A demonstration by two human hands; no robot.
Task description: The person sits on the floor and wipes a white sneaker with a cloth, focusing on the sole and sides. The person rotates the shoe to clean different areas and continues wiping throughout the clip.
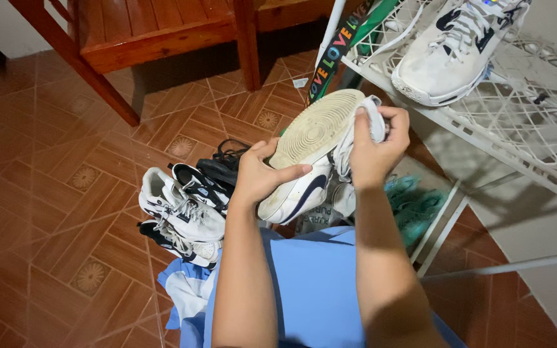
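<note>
My left hand (260, 173) grips a white sneaker (311, 154) by its heel, sole turned up and showing a dirty tan tread. The shoe has a dark blue curved mark on its side. My right hand (376, 147) holds a white cloth (374, 116) pressed against the toe end and side of that sneaker. Both forearms reach out over my light blue clothing (311, 283).
Several white-and-black sneakers (182, 209) lie on the brown tiled floor (53, 193) at left. A white lattice rack (523, 109) at right carries another white sneaker (449, 48). Teal shoes (414, 206) sit under the rack. A wooden bench (156, 32) stands behind, and a black strap with coloured letters (340, 48) hangs nearby.
</note>
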